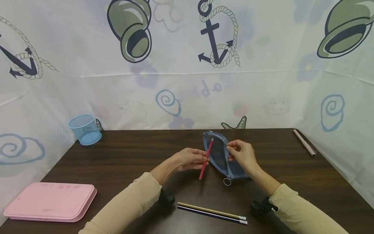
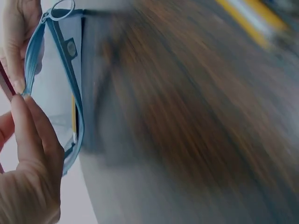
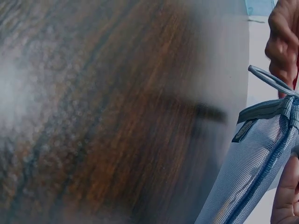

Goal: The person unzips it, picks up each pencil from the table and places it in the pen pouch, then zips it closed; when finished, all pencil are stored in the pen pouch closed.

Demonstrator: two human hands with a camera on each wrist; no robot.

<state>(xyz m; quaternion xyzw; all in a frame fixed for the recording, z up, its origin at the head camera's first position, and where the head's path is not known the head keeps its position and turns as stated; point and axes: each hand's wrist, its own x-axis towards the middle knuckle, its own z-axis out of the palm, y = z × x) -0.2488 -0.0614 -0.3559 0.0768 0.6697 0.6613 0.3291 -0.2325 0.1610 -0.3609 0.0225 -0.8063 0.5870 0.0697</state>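
Observation:
A blue mesh zip pouch (image 1: 217, 151) stands with its zipped mouth spread apart, a ring pull (image 1: 227, 182) hanging at its near end. My right hand (image 1: 242, 156) pinches the right edge of that mouth between thumb and fingers. At the left edge, my left hand (image 1: 191, 159) holds a red pencil (image 1: 206, 159), slanted across the front of the opening. In the left wrist view, a yellow pencil (image 2: 74, 114) shows inside the pouch (image 2: 51, 100). The right wrist view catches the pouch's mesh side (image 3: 252, 163) with a small dark tag (image 3: 244, 131).
Two pencils, one gold (image 1: 208, 209) and one dark blue-and-white (image 1: 210, 215), lie side by side near the front. A pink case (image 1: 51, 201) lies at left, a blue mesh cup (image 1: 86, 131) behind it. A pale tube (image 1: 305, 143) lies far right. Printed cloth encloses the table.

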